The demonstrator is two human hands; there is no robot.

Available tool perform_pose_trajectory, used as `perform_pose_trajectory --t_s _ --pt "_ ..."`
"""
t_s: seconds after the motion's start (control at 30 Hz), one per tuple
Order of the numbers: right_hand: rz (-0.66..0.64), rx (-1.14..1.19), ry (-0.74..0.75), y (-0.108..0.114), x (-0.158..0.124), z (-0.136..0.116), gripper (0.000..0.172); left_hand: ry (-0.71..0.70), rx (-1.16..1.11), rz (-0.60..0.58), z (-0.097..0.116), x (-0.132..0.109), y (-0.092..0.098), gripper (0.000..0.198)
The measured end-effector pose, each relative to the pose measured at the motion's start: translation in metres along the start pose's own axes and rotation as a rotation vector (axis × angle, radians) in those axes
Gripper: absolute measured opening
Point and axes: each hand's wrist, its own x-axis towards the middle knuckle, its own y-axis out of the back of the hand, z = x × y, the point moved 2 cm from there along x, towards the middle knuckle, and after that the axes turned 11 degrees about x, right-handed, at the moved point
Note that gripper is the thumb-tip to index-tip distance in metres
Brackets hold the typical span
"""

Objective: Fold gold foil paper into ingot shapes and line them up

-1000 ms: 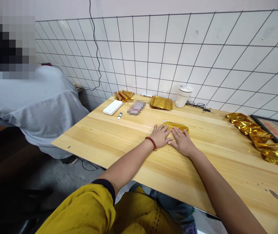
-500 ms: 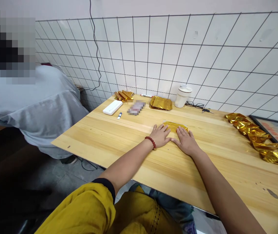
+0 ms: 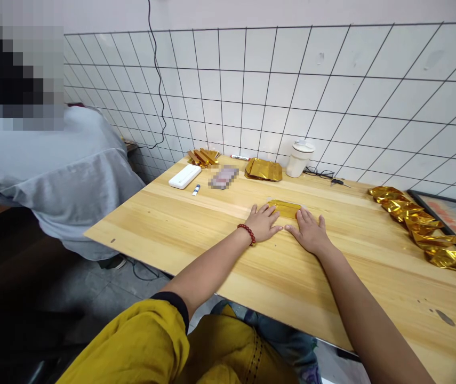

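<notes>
Our left hand (image 3: pixel 263 222) and right hand (image 3: pixel 310 232) lie flat with fingers spread, pressing the gold foil (image 3: pixel 286 208) at mid-table (image 3: pixel 180 229). Bare wood lies toward the near edge. Our right hand has slid rightward since earlier.

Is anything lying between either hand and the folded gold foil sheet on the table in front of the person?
Nothing visible does. The left hand and right hand lie flat and open, fingertips already on the gold foil sheet, with only bare table around them.
</notes>
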Motion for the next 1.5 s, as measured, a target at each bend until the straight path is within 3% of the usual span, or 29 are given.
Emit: perform_pose_trajectory --t_s 0.33,0.77,0.87,0.93,1.1,1.23,1.5 --pt "0.021 -0.016 -0.099 0.002 -0.001 0.003 0.084 0.005 -0.002 0.006 0.0 0.0 -0.002 0.056" --pt "0.094 0.065 -0.188 0.003 0.002 0.017 0.092 0.016 0.008 0.006 0.0 0.0 -0.002 0.059" --pt "0.2 0.075 -0.111 0.008 0.001 0.012 0.092 0.015 0.006 0.005 0.001 0.001 -0.001 0.058" --pt "0.254 0.055 0.026 0.011 -0.001 0.002 0.09 0.013 0.004 0.005 0.001 0.001 -0.001 0.058" --pt "0.114 0.026 0.353 0.004 -0.008 -0.031 0.079 0.011 0.012 -0.015 0.001 0.001 0.0 0.057" --pt "-0.005 0.061 0.348 -0.005 -0.008 -0.038 0.082 0.013 0.017 -0.021 0.002 0.001 0.001 0.056" --pt "-0.044 0.068 0.3 -0.004 -0.009 -0.035 0.086 0.016 0.02 -0.014 0.002 0.001 0.001 0.056"
